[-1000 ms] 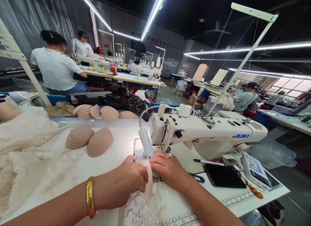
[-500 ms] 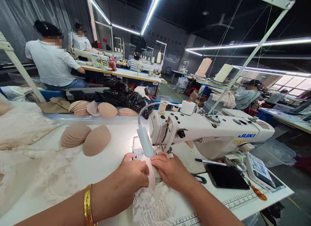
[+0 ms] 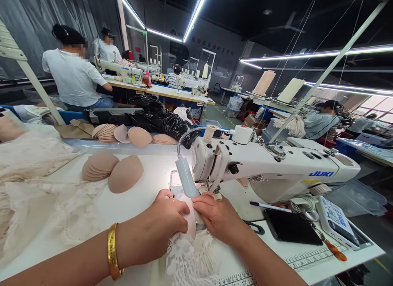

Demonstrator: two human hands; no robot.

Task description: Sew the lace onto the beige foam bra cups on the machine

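Observation:
A white JUKI sewing machine (image 3: 276,167) stands on the white table (image 3: 147,171). My left hand (image 3: 156,228), with a gold bangle on its wrist, is closed on a piece of white lace with a beige pad (image 3: 190,245) just in front of the needle. My right hand (image 3: 219,218) presses the same piece from the right, fingers curled on it. The lace hangs down over the table's near edge. A small lamp (image 3: 186,181) on a flexible neck lights the needle area.
Stacks of beige bra pads (image 3: 112,171) lie left of the machine, more pads (image 3: 135,135) behind them, and cream lace (image 3: 33,187) covers the table's left. A pen (image 3: 270,207), black phone (image 3: 291,228) and control panel (image 3: 337,218) sit on the right. Other people sew at tables behind.
Both hands have kept their hold on the lace piece and shifted slightly toward the needle. The lace bunches more at the near edge. The camera view drifted a little.

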